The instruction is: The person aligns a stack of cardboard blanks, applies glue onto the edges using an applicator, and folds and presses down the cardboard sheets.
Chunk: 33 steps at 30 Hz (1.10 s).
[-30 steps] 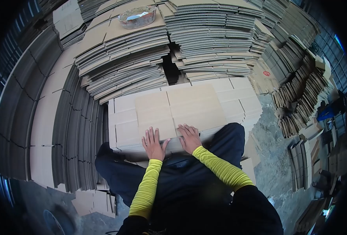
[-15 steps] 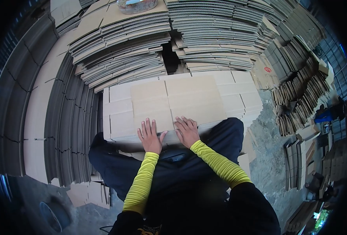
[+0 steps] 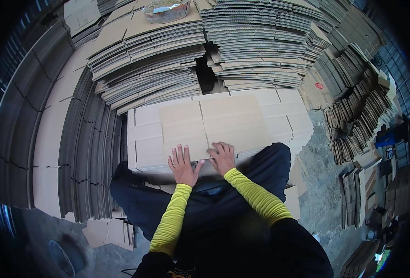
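Note:
A folded cardboard sheet [image 3: 233, 120], tan with a slit line down it, lies flat on a stack of paler cardboard sheets [image 3: 145, 134] between my knees. My left hand [image 3: 184, 167] rests on its near left edge, fingers spread and thumb pointing toward the other hand. Close beside it, my right hand [image 3: 222, 157] lies on the near edge by the slit, fingers slightly bent and apart. Neither hand grips anything that I can see. Yellow sleeves cover both forearms.
Tall piles of flat cardboard [image 3: 260, 41] rise just beyond the stack, with a round tub [image 3: 166, 11] on top. More cardboard stands upright at the left [image 3: 82, 153]. Bundled pieces [image 3: 360, 116] lie at the right. A dark bucket [image 3: 67, 256] stands on the concrete floor.
The whole view has shifted slightly, so everything sits a little lower and farther right. Both hands stay on the sheet's near edge; my right fingers look a little more bent.

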### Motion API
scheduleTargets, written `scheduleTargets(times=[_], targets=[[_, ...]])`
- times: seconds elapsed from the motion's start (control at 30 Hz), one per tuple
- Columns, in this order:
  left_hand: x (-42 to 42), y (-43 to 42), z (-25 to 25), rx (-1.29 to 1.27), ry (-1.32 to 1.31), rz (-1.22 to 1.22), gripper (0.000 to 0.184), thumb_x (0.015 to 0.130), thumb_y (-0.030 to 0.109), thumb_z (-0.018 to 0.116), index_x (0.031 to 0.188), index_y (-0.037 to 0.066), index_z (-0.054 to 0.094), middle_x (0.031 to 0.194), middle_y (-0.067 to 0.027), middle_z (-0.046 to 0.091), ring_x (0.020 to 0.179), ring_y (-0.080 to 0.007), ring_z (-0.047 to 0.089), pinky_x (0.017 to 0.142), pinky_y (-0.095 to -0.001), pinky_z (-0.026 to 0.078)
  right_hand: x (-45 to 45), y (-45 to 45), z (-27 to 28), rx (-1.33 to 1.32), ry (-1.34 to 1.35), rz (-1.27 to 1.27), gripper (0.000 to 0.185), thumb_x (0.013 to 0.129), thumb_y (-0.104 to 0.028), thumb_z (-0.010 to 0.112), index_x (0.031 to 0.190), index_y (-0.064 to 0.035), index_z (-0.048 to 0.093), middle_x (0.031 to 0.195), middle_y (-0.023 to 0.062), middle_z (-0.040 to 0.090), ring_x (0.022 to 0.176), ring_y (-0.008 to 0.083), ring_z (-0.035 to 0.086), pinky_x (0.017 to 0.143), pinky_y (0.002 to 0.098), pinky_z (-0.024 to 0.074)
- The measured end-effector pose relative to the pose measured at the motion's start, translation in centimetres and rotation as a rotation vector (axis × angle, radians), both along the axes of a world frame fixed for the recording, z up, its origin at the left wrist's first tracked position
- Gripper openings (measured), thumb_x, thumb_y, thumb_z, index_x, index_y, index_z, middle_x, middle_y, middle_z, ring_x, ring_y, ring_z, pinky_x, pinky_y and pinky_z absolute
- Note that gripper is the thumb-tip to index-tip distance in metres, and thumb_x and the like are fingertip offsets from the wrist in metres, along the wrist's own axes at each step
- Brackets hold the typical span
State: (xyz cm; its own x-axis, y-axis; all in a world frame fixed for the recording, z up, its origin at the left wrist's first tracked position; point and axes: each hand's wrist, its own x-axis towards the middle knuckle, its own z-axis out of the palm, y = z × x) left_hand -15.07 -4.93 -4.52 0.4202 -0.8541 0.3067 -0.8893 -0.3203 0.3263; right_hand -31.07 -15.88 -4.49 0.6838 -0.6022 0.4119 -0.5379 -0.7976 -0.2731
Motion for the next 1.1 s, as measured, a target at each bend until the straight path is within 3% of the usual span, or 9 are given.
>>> scheduleTargets(times=[0.13, 0.23, 0.33, 0.43, 0.57, 0.77, 0.9, 0.97, 1.1], targets=[[0.6, 0.2, 0.4, -0.027, 0.043, -0.018, 0.080, 0.095, 0.060, 0.056, 0.153, 0.007, 0.038, 0.163, -0.0172, 0.030, 0.151, -0.0380, 0.024, 0.120, -0.0583, 0.012, -0.3, -0.2, 0.3, 0.050, -0.017, 0.040, 0.036, 0.083, -0.027, 0.073, 0.118, -0.0182, 0.067, 0.132, 0.0095, 0.057, 0.125, 0.0317, 0.049, 0.104, 0.0507, 0.0346], [1.2, 0.8, 1.0, -0.150, 0.325, -0.052, 0.073, 0.099, 0.052, 0.054, 0.151, 0.003, 0.039, 0.162, -0.0202, 0.030, 0.149, -0.0390, 0.027, 0.120, -0.0555, 0.013, -0.4, -0.2, 0.3, -0.033, -0.079, 0.050, 0.036, 0.084, -0.027, 0.073, 0.118, -0.0180, 0.067, 0.131, 0.0094, 0.059, 0.123, 0.0314, 0.050, 0.103, 0.0502, 0.0350], [1.8, 1.0, 2.7, -0.774, 0.394, 0.137, 0.062, 0.103, 0.040, 0.049, 0.146, -0.003, 0.038, 0.155, -0.0243, 0.037, 0.144, -0.0379, 0.034, 0.119, -0.0489, 0.018, 0.0, -1.0, 2.0, -0.105, -0.126, 0.056, 0.038, 0.084, -0.028, 0.073, 0.120, -0.0180, 0.068, 0.131, 0.0080, 0.059, 0.122, 0.0297, 0.052, 0.100, 0.0489, 0.0356], [3.7, 1.7, 2.6, -0.900, 0.495, 0.329, 0.056, 0.106, 0.037, 0.045, 0.145, -0.003, 0.036, 0.148, -0.0207, 0.042, 0.139, -0.0346, 0.038, 0.118, -0.0469, 0.024, 0.4, -2.2, 5.2, -0.177, -0.171, 0.061, 0.040, 0.083, -0.029, 0.074, 0.122, -0.0179, 0.069, 0.126, 0.0056, 0.061, 0.117, 0.0271, 0.054, 0.098, 0.0473, 0.0368], [5.0, 1.8, 1.6, -0.851, 0.824, 0.362, 0.046, 0.110, 0.031, 0.040, 0.141, -0.002, 0.041, 0.139, -0.0192, 0.046, 0.130, -0.0307, 0.046, 0.112, -0.0404, 0.034, 0.5, -6.0, 12.1, -0.292, -0.150, 0.082, 0.035, 0.086, -0.029, 0.072, 0.119, -0.0161, 0.069, 0.113, 0.0031, 0.065, 0.103, 0.0224, 0.058, 0.092, 0.0448, 0.0390], [3.6, 1.5, -0.1, -0.713, 0.624, 0.232, 0.031, 0.105, 0.024, 0.047, 0.125, 0.001, 0.054, 0.130, -0.0185, 0.054, 0.123, -0.0343, 0.051, 0.108, -0.0436, 0.036, -1.7, -14.5, 24.0, -0.253, -0.252, -0.068, 0.028, 0.090, -0.031, 0.072, 0.107, -0.0076, 0.072, 0.085, 0.0104, 0.067, 0.078, 0.0294, 0.061, 0.078, 0.0409, 0.0446], [3.1, 0.8, 0.5, -0.483, 0.557, 0.241, 0.031, 0.104, 0.029, 0.049, 0.122, 0.005, 0.057, 0.127, -0.0143, 0.058, 0.124, -0.0326, 0.051, 0.109, -0.0455, 0.031, -6.1, -15.0, 30.7, -0.041, -0.578, -0.204, 0.029, 0.098, -0.028, 0.067, 0.107, -0.0007, 0.070, 0.091, 0.0132, 0.071, 0.081, 0.0240, 0.067, 0.075, 0.0342, 0.0512], [3.1, 0.8, 0.4, -0.441, 0.537, 0.240, 0.031, 0.104, 0.030, 0.049, 0.122, 0.007, 0.057, 0.126, -0.0131, 0.059, 0.124, -0.0317, 0.051, 0.110, -0.0461, 0.029, -11.2, -15.4, 32.3, -0.039, -0.675, -0.269, 0.032, 0.102, -0.031, 0.063, 0.111, -0.0002, 0.071, 0.098, 0.0081, 0.073, 0.091, 0.0139, 0.065, 0.086, 0.0283, 0.0501], [3.4, 0.7, 0.3, -0.426, 0.533, 0.251, 0.033, 0.102, 0.034, 0.054, 0.119, 0.006, 0.060, 0.123, -0.0148, 0.061, 0.122, -0.0329, 0.053, 0.109, -0.0465, 0.030, -26.0, -13.9, 32.2, -0.191, -0.927, -0.441, 0.031, 0.105, -0.028, 0.060, 0.116, -0.0003, 0.069, 0.108, 0.0010, 0.069, 0.097, 0.0083, 0.060, 0.088, 0.0233, 0.0474]])
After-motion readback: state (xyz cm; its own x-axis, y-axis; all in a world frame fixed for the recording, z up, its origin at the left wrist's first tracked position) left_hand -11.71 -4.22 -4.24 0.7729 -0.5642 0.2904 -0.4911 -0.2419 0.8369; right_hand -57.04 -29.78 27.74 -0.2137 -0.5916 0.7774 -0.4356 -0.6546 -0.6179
